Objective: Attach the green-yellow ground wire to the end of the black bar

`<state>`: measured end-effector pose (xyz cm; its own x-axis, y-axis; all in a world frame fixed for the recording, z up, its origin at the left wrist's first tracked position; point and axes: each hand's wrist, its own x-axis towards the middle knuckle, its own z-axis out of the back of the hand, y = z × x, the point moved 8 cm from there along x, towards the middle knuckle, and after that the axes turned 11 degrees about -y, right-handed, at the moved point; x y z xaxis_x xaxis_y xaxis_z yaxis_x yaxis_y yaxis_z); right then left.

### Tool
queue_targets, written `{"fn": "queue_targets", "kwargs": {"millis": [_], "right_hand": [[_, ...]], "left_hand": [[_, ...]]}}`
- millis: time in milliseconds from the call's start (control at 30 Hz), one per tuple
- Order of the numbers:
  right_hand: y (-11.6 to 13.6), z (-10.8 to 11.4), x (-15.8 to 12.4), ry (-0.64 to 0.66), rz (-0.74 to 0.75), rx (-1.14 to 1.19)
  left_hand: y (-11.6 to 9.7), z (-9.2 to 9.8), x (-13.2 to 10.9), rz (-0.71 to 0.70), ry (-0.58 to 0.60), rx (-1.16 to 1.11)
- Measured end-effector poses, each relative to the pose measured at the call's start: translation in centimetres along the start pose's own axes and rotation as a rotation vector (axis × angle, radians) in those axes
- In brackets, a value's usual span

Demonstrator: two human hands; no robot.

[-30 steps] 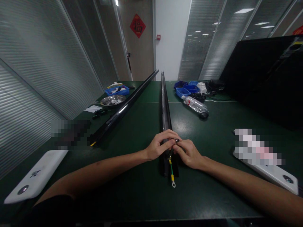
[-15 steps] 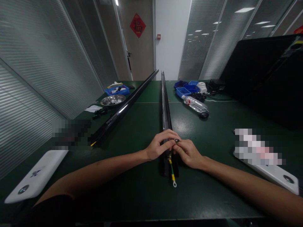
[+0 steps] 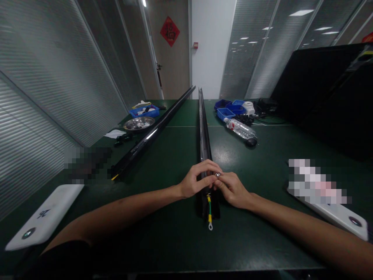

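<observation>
A long black channel-shaped rail runs away from me down the middle of the table. Across its near part lies my left hand, closed, with thumb and fingers reaching to the rail's right side. My right hand is closed there too, its fingertips meeting the left ones. A small shiny metal piece shows between the fingertips of both hands; its exact kind is too small to tell. From the rail's near end hangs a green-yellow ground wire with a ring terminal.
A second black rail lies slanted at left. Beyond it are a metal bowl and a blue tray. At right lie a plastic bottle, blue bins and a large black panel. White devices flank me.
The ground wire's ring terminal has swung slightly left. The small metal piece between my fingertips has turned a little; both hands stay almost in place.
</observation>
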<state>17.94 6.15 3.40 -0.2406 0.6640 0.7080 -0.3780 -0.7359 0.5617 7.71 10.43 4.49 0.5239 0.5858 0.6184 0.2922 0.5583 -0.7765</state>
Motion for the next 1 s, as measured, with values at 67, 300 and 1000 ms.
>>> {"fn": "queue_targets", "kwargs": {"millis": [67, 300, 1000], "right_hand": [[0.06, 0.02, -0.01, -0.004, 0.007, -0.001], [0.27, 0.07, 0.06, -0.017, 0.011, -0.035], [0.67, 0.41, -0.03, -0.059, 0.039, -0.066]], "left_hand": [[-0.01, 0.0, -0.02, -0.003, -0.002, -0.005], [0.17, 0.01, 0.01, 0.02, -0.011, -0.013], [-0.28, -0.15, -0.19, -0.09, -0.016, 0.053]]}}
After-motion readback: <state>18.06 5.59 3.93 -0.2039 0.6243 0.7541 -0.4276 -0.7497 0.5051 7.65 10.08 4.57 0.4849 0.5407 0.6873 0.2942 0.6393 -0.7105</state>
